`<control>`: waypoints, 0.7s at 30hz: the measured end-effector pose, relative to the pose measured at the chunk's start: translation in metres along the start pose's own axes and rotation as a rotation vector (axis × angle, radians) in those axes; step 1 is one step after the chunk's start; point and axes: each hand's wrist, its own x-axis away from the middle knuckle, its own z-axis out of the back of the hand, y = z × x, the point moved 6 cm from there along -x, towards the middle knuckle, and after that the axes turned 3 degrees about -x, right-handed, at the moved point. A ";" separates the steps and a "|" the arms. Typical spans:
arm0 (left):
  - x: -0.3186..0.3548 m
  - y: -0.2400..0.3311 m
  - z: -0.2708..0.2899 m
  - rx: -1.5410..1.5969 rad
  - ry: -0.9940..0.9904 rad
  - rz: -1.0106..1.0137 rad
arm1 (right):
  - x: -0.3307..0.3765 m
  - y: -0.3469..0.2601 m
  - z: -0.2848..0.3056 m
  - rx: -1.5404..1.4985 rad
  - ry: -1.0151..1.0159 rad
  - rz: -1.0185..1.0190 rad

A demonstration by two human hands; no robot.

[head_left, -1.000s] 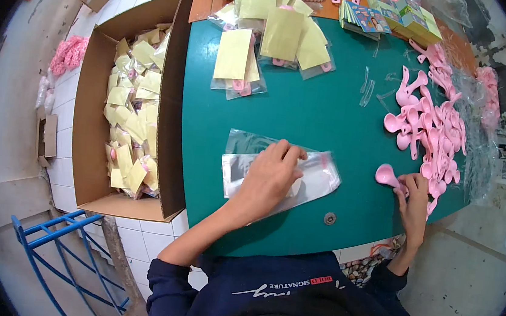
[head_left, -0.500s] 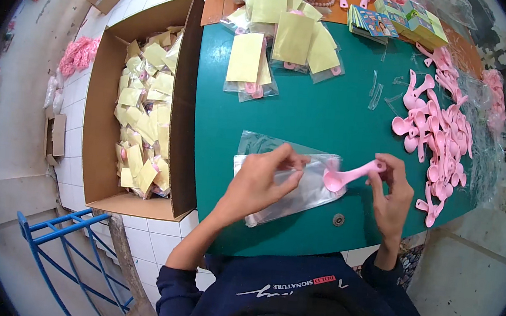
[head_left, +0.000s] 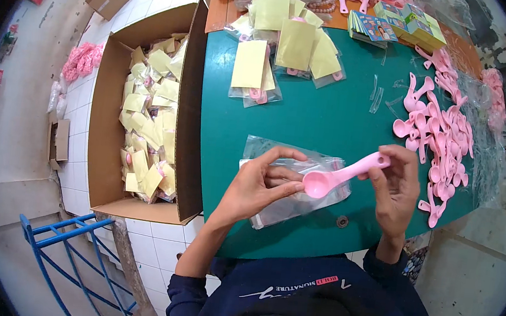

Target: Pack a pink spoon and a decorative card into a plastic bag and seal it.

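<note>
The right hand (head_left: 395, 190) holds a pink plastic spoon (head_left: 344, 174) by the end of its handle, fingers curled closed around it. The spoon's long axis runs from upper right to lower left: handle end up at the right hand, round bowl at the lower left, open face turned up toward the camera. It sits above the near part of the green table (head_left: 305, 120), over a small stack of clear plastic bags (head_left: 299, 187).

The left hand (head_left: 256, 186) rests on that stack, thumb and forefinger drawn together at the top bag. They seem to pinch its edge, though the clear film makes it hard to be sure. Its fingertips lie just beside the spoon's bowl, perhaps touching it.

To the right on the table lies a loose heap of pink spoons (head_left: 438, 133), spreading toward the near right edge. At the far side are several filled bags with yellow cards (head_left: 288, 45), some overlapping, and further right a stack of small colourful printed cards (head_left: 400, 23). A few empty clear sleeves (head_left: 376, 94) lie between them and the heap.

Left of the table stands an open cardboard box (head_left: 108, 113), full of packed yellow-card bags. Near left, on the tiled floor, is a blue metal frame (head_left: 67, 256).
</note>
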 end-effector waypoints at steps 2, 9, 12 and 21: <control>-0.002 -0.002 -0.003 -0.023 -0.040 0.012 | -0.003 0.009 -0.011 -0.017 -0.127 -0.108; -0.011 0.009 -0.008 -0.294 -0.102 -0.043 | -0.023 -0.003 -0.029 0.088 -0.321 0.020; -0.004 0.026 0.000 -0.247 0.034 -0.037 | -0.047 -0.030 -0.046 0.193 -0.594 0.237; 0.016 0.057 0.002 0.015 -0.040 -0.630 | -0.288 0.125 0.101 1.206 0.043 -0.007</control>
